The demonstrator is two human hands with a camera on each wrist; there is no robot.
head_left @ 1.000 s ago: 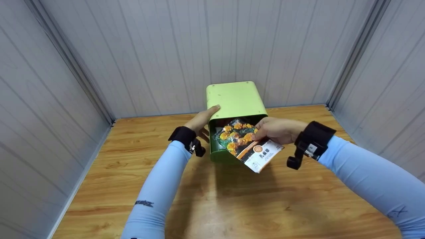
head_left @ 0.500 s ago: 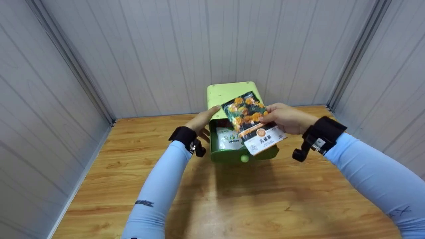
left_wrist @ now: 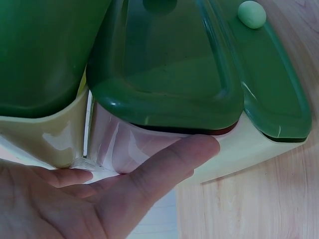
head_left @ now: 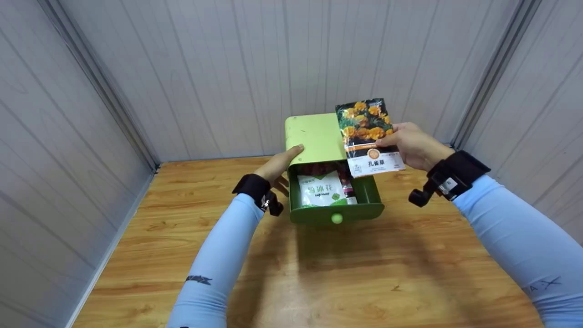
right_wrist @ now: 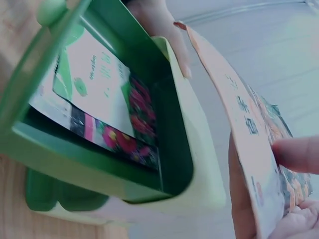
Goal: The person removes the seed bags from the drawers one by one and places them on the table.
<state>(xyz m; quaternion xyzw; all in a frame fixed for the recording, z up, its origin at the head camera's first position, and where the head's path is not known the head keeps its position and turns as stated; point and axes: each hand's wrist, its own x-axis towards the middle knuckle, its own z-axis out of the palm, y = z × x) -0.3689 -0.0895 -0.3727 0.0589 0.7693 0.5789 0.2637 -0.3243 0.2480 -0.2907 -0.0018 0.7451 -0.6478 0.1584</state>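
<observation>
Sleeves, a light-blue pair: left sleeve [head_left: 207, 269] and right sleeve [head_left: 514, 241] are covering my forearms, each ending in a black wrist strap [head_left: 462, 171]. Tabletop [head_left: 291, 296], one, wood-grained: it is lying beneath my forearms. Drawer [head_left: 314, 216], one, green, with pale round knob [head_left: 336, 218]: it is jutting out toward me. Contents: a white-and-green pouch [head_left: 322, 190] is lying inside, partly covering a pink-flower packet [right_wrist: 122, 142]. Left grip [head_left: 278, 166], mine: it is resting against the box's left side, thumb on the top, fingers apart from it and reaching down the side. Right grip [head_left: 412, 143], mine: thumb and fingers are pinching together on the orange-flower packet [head_left: 364, 125], which I am holding in the air, above and right of the drawer, its white label end toward me. Box [head_left: 314, 136], one, pale green: it is standing near the back wall [head_left: 205, 82], light and panelled.
</observation>
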